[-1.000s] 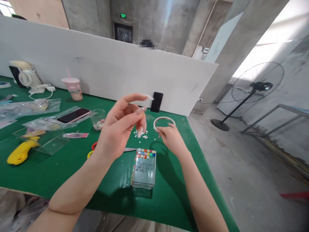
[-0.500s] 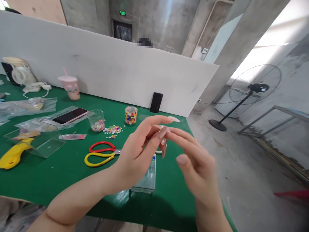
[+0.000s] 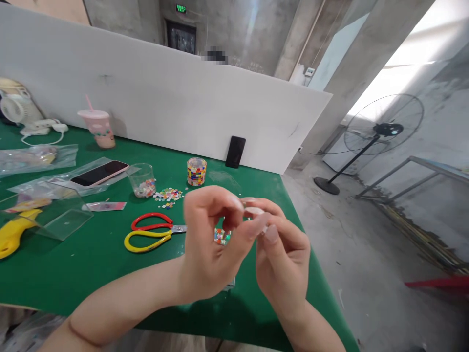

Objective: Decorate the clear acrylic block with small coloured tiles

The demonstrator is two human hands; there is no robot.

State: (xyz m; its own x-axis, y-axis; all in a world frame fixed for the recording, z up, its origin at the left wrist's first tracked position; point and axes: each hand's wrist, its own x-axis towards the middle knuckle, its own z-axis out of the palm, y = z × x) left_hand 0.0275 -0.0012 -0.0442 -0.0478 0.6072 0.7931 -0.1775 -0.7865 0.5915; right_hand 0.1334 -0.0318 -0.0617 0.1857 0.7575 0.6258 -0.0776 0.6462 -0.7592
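My left hand (image 3: 214,244) is closed, its thumb and index finger curled into a ring in front of me. My right hand (image 3: 284,259) is also closed, its fingertips pinched against the left fingertips. Anything between them is too small or too hidden to name. Bright coloured pieces (image 3: 222,237) show through the gap in my left hand. Below the hands, the edge of a clear block or box (image 3: 230,284) peeks out. Scissors (image 3: 150,231) with one red and one yellow handle lie left of my left hand, their blade tips hidden behind it.
A cup covered in coloured mosaic tiles (image 3: 197,172), loose tiles (image 3: 168,196) and a clear cup of tiles (image 3: 142,182) stand beyond the scissors. A phone (image 3: 235,151) leans on the white partition (image 3: 164,98). Further left are another phone (image 3: 99,173), a tube (image 3: 106,207) and a pink drink cup (image 3: 99,129).
My right hand has turned and closed, its thumb coming up to the left fingertips. My left hand has curled into a ring. The view has shifted slightly.
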